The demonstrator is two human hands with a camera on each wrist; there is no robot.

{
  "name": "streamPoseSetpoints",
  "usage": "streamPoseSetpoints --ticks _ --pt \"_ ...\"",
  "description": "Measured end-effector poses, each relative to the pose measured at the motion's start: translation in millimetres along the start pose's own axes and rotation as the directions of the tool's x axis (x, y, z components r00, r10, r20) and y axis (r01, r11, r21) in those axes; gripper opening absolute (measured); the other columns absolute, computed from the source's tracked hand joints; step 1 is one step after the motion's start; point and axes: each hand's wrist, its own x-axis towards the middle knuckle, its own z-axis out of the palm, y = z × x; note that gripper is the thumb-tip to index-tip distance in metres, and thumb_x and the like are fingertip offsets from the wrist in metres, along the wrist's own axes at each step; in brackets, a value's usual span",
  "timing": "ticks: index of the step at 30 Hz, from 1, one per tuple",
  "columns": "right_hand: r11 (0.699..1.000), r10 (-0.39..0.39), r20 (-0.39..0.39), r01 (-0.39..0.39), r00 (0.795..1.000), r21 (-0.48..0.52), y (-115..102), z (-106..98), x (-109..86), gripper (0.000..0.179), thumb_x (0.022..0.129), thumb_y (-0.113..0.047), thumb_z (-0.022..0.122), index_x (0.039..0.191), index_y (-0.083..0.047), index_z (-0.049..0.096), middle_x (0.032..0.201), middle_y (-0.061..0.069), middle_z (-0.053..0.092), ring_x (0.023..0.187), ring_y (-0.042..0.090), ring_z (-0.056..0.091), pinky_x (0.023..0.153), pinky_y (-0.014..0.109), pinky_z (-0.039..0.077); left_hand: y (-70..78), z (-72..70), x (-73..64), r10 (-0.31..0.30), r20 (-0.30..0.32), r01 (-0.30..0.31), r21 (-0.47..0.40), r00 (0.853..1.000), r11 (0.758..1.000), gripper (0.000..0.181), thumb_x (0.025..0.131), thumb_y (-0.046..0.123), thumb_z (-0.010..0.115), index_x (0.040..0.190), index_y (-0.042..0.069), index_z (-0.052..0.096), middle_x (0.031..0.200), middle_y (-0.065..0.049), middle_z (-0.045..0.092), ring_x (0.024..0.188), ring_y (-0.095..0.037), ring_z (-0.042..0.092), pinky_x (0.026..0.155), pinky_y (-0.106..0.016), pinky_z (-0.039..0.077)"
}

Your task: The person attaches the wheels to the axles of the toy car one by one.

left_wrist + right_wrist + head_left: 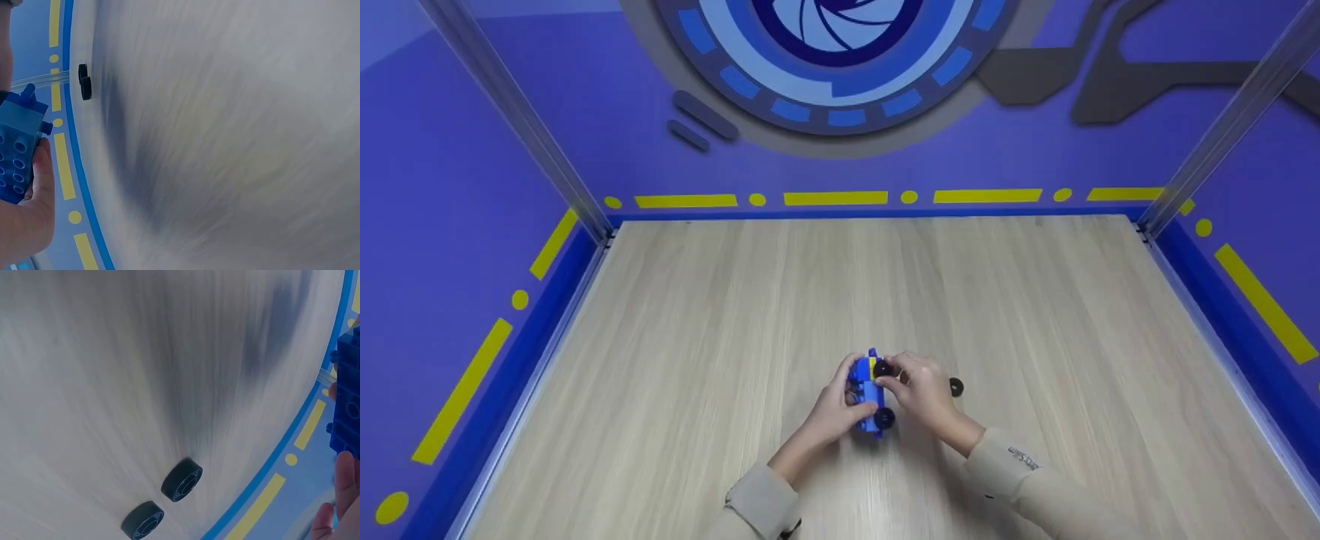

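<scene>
A blue toy car [869, 394] with a small yellow part is held above the table, turned so its wheels face right. My left hand [831, 411] grips its body from the left, thumb across it. On the car's right side, my right hand [921, 386] pinches a black toy wheel [883, 368] near the far end. Another black wheel sits at the car's near end. Round studs show on the blue body [19, 147] in the left wrist view. In the right wrist view, side pegs stick out of the car [349, 394]; the pinched wheel is hidden there.
Two loose black wheels [181, 480] lie close together on the wooden tabletop [720, 322], right of my right hand; the head view shows them partly hidden. Blue walls [840, 172] with yellow marks and clear corner posts [521, 120] enclose the table.
</scene>
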Motion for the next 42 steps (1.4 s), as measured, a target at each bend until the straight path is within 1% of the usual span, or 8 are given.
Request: streamPoseSetpoints --ticks 11,16,24,28,33,35,39,42 --pt "0.998 0.058 0.052 -0.059 0.997 0.009 -3.5 -2.1 0.7 0.024 0.071 -0.018 0.071 0.089 -0.005 0.065 0.074 0.002 0.066 0.061 0.006 0.056 0.056 0.016 0.047 2.0 -1.7 -1.7 0.001 0.029 -0.001 -0.010 1.000 1.000 0.076 0.081 0.014 0.059 0.141 0.022 0.014 0.138 -0.020 0.032 0.118 -0.034 0.043 0.095 -0.048 0.037" --pt "0.997 0.064 0.087 -0.068 0.994 0.046 -2.5 -1.6 1.1 0.022 0.072 -0.017 0.070 0.089 -0.004 0.064 0.076 0.003 0.066 0.062 0.006 0.058 0.057 0.016 0.048 0.8 -2.6 -2.7 -0.003 0.032 0.003 -0.010 0.999 1.000 0.076 0.081 0.015 0.059 0.141 0.021 0.013 0.139 -0.020 0.030 0.119 -0.033 0.042 0.096 -0.048 0.036" --pt "0.990 0.070 0.129 -0.085 0.989 0.116 -0.8 -1.3 1.3 0.022 0.071 -0.011 0.070 0.088 0.001 0.064 0.070 0.006 0.064 0.060 0.010 0.057 0.054 0.019 0.047 -1.7 -3.7 -3.9 0.003 0.037 -0.003 0.003 0.999 1.000 0.075 0.079 0.012 0.060 0.140 0.022 0.016 0.136 -0.019 0.035 0.114 -0.032 0.045 0.093 -0.049 0.036" --pt "0.987 0.086 0.166 -0.107 0.982 0.123 0.0 -2.2 2.3 0.022 0.072 -0.012 0.070 0.089 0.000 0.065 0.073 0.006 0.065 0.061 0.010 0.057 0.055 0.018 0.047 -2.0 -4.0 -3.8 0.011 0.041 -0.012 0.018 0.999 1.000 0.075 0.079 0.012 0.060 0.140 0.021 0.016 0.135 -0.020 0.036 0.113 -0.032 0.046 0.092 -0.048 0.038" --pt "0.978 0.124 0.220 -0.156 0.968 0.136 -0.2 -4.3 4.1 0.019 0.072 -0.012 0.070 0.087 -0.001 0.065 0.076 0.007 0.066 0.063 0.011 0.058 0.057 0.018 0.047 -3.2 -4.2 -2.7 0.009 0.060 -0.012 0.043 0.998 0.999 0.076 0.080 0.012 0.060 0.141 0.016 0.014 0.135 -0.021 0.036 0.113 -0.032 0.047 0.092 -0.047 0.039" --pt "0.976 0.138 0.235 -0.172 0.962 0.132 -0.7 -5.2 4.4 0.018 0.073 -0.013 0.069 0.087 -0.002 0.065 0.077 0.006 0.066 0.064 0.010 0.058 0.057 0.018 0.047 0.3 -4.8 -3.8 0.004 0.064 -0.007 0.046 0.998 0.999 0.076 0.080 0.011 0.059 0.141 0.014 0.014 0.134 -0.022 0.036 0.113 -0.032 0.047 0.093 -0.047 0.038" --pt "0.975 0.162 0.248 -0.194 0.955 0.111 -1.8 -6.0 5.0 0.016 0.073 -0.014 0.069 0.086 -0.005 0.066 0.076 0.003 0.066 0.064 0.008 0.057 0.057 0.017 0.046 20.6 -7.1 -12.4 0.006 0.071 -0.010 0.062 0.997 0.998 0.073 0.080 0.007 0.058 0.140 0.010 0.016 0.132 -0.025 0.037 0.112 -0.034 0.047 0.092 -0.048 0.038" --pt "0.974 0.176 0.246 -0.204 0.953 0.096 -2.0 -5.5 5.0 0.016 0.074 -0.014 0.069 0.086 -0.005 0.066 0.074 0.002 0.065 0.063 0.007 0.055 0.056 0.017 0.045 31.3 -7.7 -17.3 0.016 0.071 -0.022 0.080 0.997 0.997 0.071 0.080 0.005 0.057 0.139 0.009 0.017 0.131 -0.025 0.038 0.112 -0.034 0.047 0.093 -0.048 0.039"
